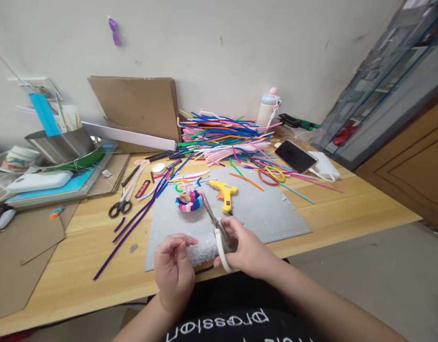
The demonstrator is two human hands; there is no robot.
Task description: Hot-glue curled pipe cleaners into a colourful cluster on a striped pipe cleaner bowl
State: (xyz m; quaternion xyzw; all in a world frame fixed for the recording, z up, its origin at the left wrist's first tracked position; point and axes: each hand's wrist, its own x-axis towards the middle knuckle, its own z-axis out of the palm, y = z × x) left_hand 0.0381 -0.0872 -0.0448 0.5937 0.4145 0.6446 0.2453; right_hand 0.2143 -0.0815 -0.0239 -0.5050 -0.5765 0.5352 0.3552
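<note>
My right hand [242, 247] grips a pair of white-handled scissors [220, 242], its blades pointing up and away over the grey mat [268, 223]. My left hand [174, 263] is curled near the front of the mat, thumb against the bent fingers; whatever it may pinch is too small to make out. Between the hands lies clear bubble wrap [204, 249]. Just beyond the blades sits a small round piece made of multicoloured pipe cleaners [189, 201], with curled bits standing up on top. A yellow glue gun [223, 191] lies to its right.
Behind the mat is a heap of pipe cleaners [222, 135]. Black-handled scissors [121, 207] and purple pipe cleaners [133, 221] lie left. A phone [296, 156] and a bottle [267, 111] are back right. A metal pot [62, 145] and cardboard [136, 109] stand back left.
</note>
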